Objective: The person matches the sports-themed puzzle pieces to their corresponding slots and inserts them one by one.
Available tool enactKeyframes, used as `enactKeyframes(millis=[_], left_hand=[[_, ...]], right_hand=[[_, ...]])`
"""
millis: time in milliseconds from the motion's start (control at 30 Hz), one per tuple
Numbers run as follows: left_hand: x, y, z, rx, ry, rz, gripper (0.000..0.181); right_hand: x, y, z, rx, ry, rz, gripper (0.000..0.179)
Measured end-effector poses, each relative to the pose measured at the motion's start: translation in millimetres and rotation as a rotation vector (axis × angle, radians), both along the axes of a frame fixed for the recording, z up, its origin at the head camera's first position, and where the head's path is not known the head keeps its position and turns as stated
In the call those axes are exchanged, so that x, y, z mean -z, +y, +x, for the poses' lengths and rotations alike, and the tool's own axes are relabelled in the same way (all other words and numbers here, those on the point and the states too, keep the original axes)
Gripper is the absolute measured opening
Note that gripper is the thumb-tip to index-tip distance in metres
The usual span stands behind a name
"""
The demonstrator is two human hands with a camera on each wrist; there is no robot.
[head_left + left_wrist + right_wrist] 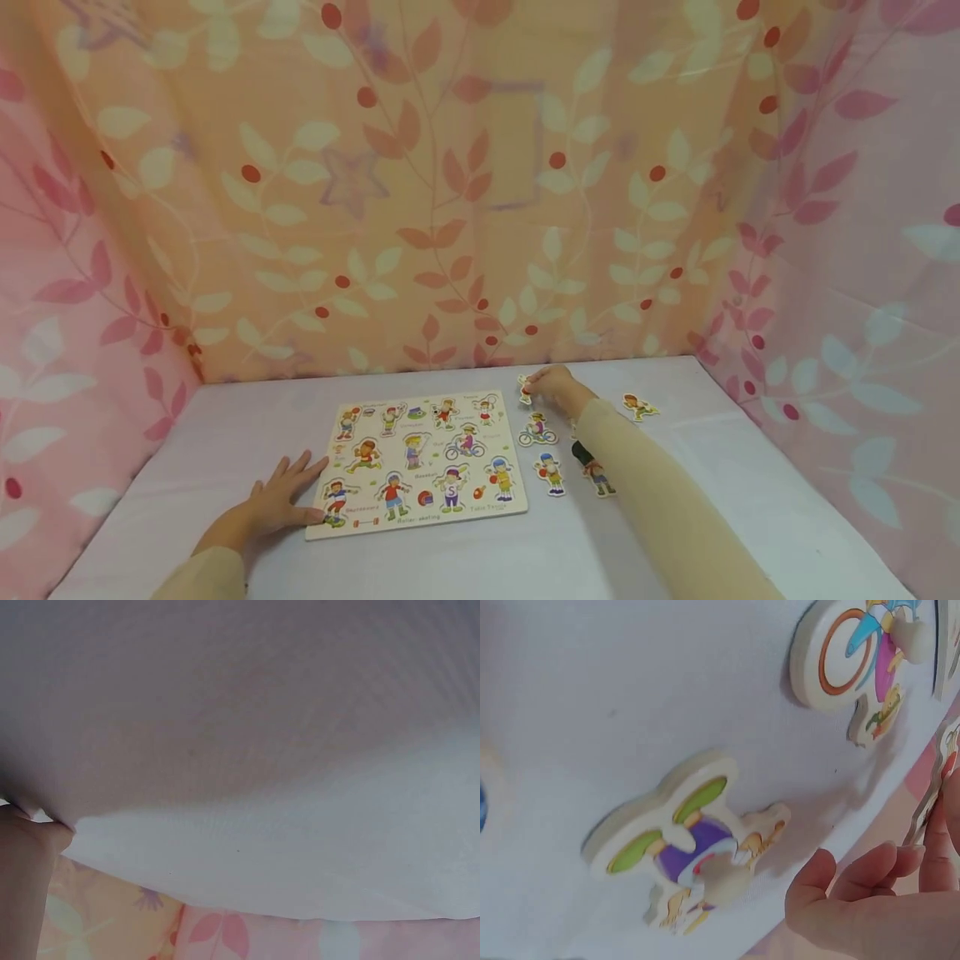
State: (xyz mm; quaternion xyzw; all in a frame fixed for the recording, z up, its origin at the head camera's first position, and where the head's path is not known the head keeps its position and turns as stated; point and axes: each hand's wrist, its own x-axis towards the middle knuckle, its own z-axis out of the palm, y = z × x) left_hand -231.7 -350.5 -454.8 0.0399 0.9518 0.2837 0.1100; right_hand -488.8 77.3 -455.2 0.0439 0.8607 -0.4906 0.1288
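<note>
You hold a small wooden figure piece (524,389) in the bent fingers of your right hand (558,391), close to the far edge of the surface (525,562) and a little right of its middle; I cannot tell whether the piece touches the cloth. Just nearer than it lies a cyclist piece (537,432), and nearer again a blue-capped figure piece (550,475). To the left, beside these, a printed wooden puzzle board (392,455) lies flat, its matching figures facing up. Your left hand (283,495) rests with fingers spread by the board's left side, the thumb touching its near left corner. Beside your pale right sleeve (652,492), a piece with a figure in boots (600,481) is partly covered. The right wrist view also shows a piece with purple shorts and green shoes (697,844) lying flat, a round wooden knob (726,879) on its face. A runner piece (640,407) lies apart, toward the far right corner of the surface. Leaf-patterned cloth (450,250) rises behind the far edge and along both sides.
</note>
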Motion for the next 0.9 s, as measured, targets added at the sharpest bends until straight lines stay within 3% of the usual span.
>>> enactKeyframes(millis=[100, 200, 233, 367, 667, 900], left_hand=[[-0.8, -4.4, 0.6, -0.006, -0.002, -0.001, 0.097], [2.0, -11.3, 3.5, -0.015, -0.004, -0.006, 0.097], [2.7, -13.7, 5.2, -0.022, -0.010, -0.001, 0.098], [7.7, -23.7, 12.0, -0.057, -0.039, -0.004, 0.100], [4.9, -23.9, 6.5, -0.055, -0.032, 0.019, 0.099], [12.7, -14.3, 1.5, -0.036, -0.022, 0.023, 0.099]], right_hand=[[1.4, -1.1, 0.3, -0.039, 0.026, -0.041, 0.023], [-4.8, -9.3, 11.8, -0.061, 0.041, -0.103, 0.021], [-17.1, -17.0, 25.2, -0.046, 0.024, -0.093, 0.020], [-30.3, -36.6, 38.5, -0.080, 0.057, -0.120, 0.014], [-41.2, -45.9, 31.8, -0.158, 0.091, 0.015, 0.016], [-34.9, -44.3, 40.4, -0.189, 0.036, 0.018, 0.013]])
